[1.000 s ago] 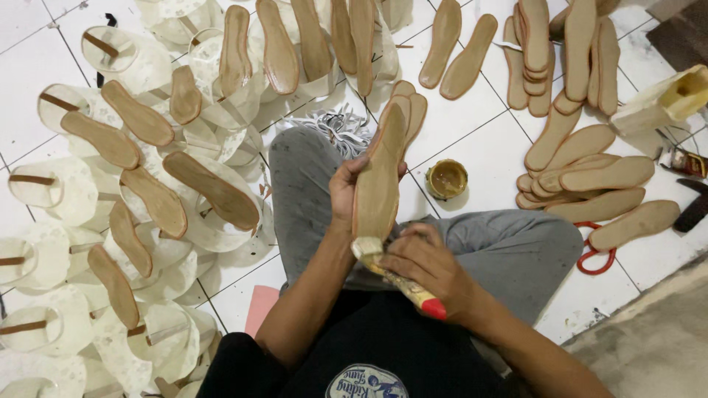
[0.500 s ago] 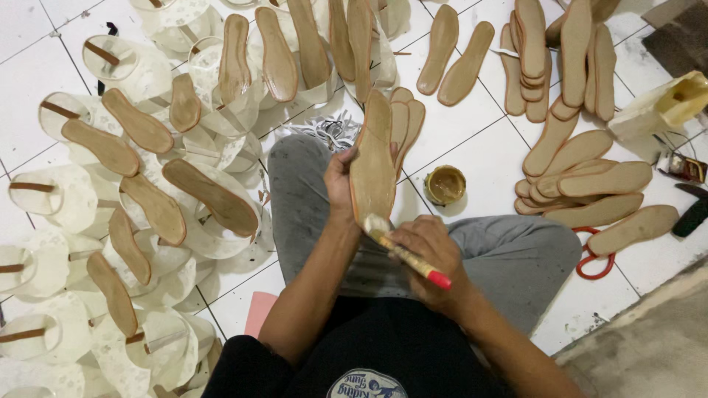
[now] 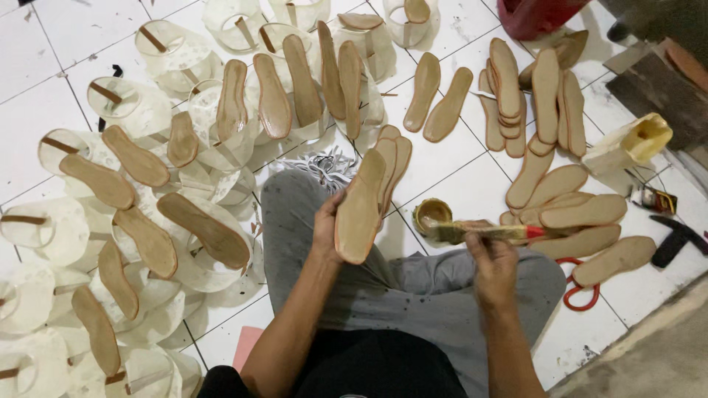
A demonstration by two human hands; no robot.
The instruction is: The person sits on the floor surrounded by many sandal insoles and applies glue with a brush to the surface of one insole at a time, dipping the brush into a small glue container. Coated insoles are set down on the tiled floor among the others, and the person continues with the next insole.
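My left hand (image 3: 325,222) grips a tan shoe insole (image 3: 359,210), holding it upright over my left knee. My right hand (image 3: 493,259) holds a glue brush (image 3: 479,233) with a red handle end, its bristles reaching toward a small round glue tin (image 3: 431,214) on the white tiled floor. The brush is off the insole. I sit cross-legged in grey trousers (image 3: 413,291).
Several tan insoles (image 3: 549,184) lie stacked on the right, more resting on clear plastic shoe forms (image 3: 158,221) to the left. Red-handled scissors (image 3: 579,284), a hammer (image 3: 675,239), a yellow-stained container (image 3: 627,147) and a red bucket (image 3: 535,15) sit on the right.
My right hand swung the brush away from the insole, to the right toward the glue tin. The view shifted so the insole sits further left.
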